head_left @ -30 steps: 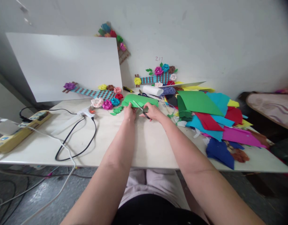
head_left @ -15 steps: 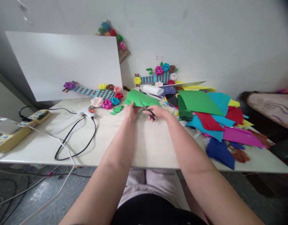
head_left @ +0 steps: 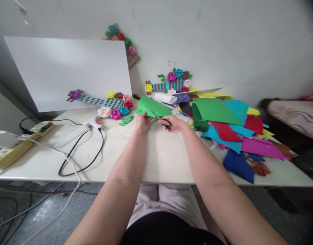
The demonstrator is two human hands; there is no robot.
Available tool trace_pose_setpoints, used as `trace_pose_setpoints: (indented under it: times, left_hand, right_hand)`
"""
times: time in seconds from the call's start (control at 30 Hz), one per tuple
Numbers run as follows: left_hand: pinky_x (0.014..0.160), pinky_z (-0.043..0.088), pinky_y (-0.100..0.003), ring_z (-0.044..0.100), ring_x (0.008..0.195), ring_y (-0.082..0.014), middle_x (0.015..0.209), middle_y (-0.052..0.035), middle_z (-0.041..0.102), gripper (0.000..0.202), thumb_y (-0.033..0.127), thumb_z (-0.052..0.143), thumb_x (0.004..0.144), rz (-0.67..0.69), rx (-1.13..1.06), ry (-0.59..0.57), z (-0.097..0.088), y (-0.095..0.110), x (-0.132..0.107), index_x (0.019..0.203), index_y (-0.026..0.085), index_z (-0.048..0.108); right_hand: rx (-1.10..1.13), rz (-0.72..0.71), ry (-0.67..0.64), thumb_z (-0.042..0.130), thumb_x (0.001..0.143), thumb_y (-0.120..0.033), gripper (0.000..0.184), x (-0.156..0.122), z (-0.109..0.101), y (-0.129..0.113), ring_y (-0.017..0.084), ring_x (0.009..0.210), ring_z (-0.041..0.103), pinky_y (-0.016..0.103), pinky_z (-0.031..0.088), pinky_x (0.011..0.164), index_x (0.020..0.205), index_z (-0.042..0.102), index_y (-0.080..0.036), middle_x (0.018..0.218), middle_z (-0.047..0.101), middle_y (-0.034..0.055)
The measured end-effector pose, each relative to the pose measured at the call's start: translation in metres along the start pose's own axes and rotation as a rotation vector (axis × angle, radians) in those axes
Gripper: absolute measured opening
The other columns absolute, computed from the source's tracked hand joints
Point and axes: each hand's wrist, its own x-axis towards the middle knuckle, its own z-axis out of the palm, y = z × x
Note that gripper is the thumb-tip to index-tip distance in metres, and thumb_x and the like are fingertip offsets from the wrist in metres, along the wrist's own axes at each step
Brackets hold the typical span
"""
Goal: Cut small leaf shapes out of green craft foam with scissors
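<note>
My left hand [head_left: 142, 123] pinches the near edge of a folded green paper sheet [head_left: 151, 106] and holds it tilted above the white table [head_left: 156, 156]. My right hand [head_left: 175, 123] grips black-handled scissors [head_left: 161, 119], whose blades point left into the green sheet's lower edge. Small cut green leaves [head_left: 127, 120] lie on the table just left of my left hand.
A heap of coloured paper sheets [head_left: 230, 129] covers the right of the table. Paper-flower strips [head_left: 105, 102] and a white board [head_left: 69, 71] stand at the back left. A glue gun [head_left: 91, 121], black cable [head_left: 80, 149] and yellow power strip [head_left: 21, 139] lie at left.
The green sheet has been lifted and tilted up off the table. The scissors have shifted slightly right and now cut into its lower edge.
</note>
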Motion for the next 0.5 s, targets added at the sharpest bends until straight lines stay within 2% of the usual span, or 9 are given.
trace_pose_setpoints:
  times: [0.2, 0.37, 0.5]
  left_hand:
    - [0.071, 0.056, -0.028, 0.067, 0.067, -0.0129, 0.076, -0.0019, 0.069, 0.016, 0.019, 0.056, 0.084, 0.015, -0.014, -0.022, 0.003, -0.001, -0.002, 0.100, 0.018, 0.059]
    - [0.070, 0.056, -0.028, 0.067, 0.064, -0.0134, 0.072, -0.0014, 0.069, 0.018, 0.017, 0.058, 0.083, 0.021, 0.005, -0.040, 0.001, 0.000, -0.003, 0.100, 0.018, 0.059]
    - [0.061, 0.056, -0.026, 0.065, 0.055, -0.0138, 0.066, -0.0011, 0.067, 0.020, 0.020, 0.058, 0.082, -0.003, 0.018, -0.050, -0.001, 0.000, -0.001, 0.102, 0.018, 0.057]
  right_hand:
    - [0.036, -0.004, 0.011, 0.063, 0.081, -0.031, 0.021, -0.004, 0.002, -0.004, 0.007, 0.032, 0.045, 0.018, 0.035, 0.033, 0.074, 0.055, -0.013, 0.045, 0.053, -0.0040]
    - [0.054, 0.049, 0.003, 0.058, 0.086, -0.030, 0.020, -0.013, 0.005, -0.015, 0.007, 0.032, 0.047, 0.016, 0.024, 0.028, 0.086, 0.058, -0.010, 0.046, 0.055, -0.0022]
    - [0.094, 0.013, -0.048, 0.054, 0.087, -0.031, 0.024, -0.015, 0.005, -0.017, 0.007, 0.034, 0.048, 0.015, 0.020, 0.027, 0.092, 0.058, -0.008, 0.047, 0.056, -0.0015]
